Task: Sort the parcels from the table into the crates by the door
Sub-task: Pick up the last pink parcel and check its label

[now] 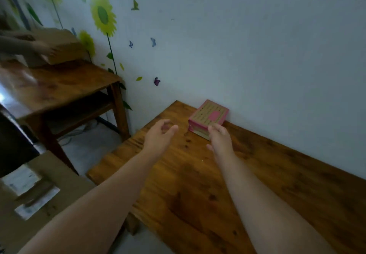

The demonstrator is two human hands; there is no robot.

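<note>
A small pink and tan parcel (pixel 208 117) lies flat on the wooden table (pixel 198 184), pushed against the wall at the far edge. My left hand (pixel 159 136) hovers a little to the left of the parcel, fingers loosely curved, holding nothing. My right hand (pixel 219 138) is just in front of the parcel, its fingertips at the parcel's near edge, fingers relaxed and holding nothing. Both forearms stretch out over the tabletop.
A second wooden table (pixel 65 87) with a lower shelf stands to the left. On it another person's hand (pixel 42 48) rests on a brown cardboard box (pixel 63 44), blurred. A large labelled cardboard box (pixel 39 194) sits at lower left. The wall bears flower stickers.
</note>
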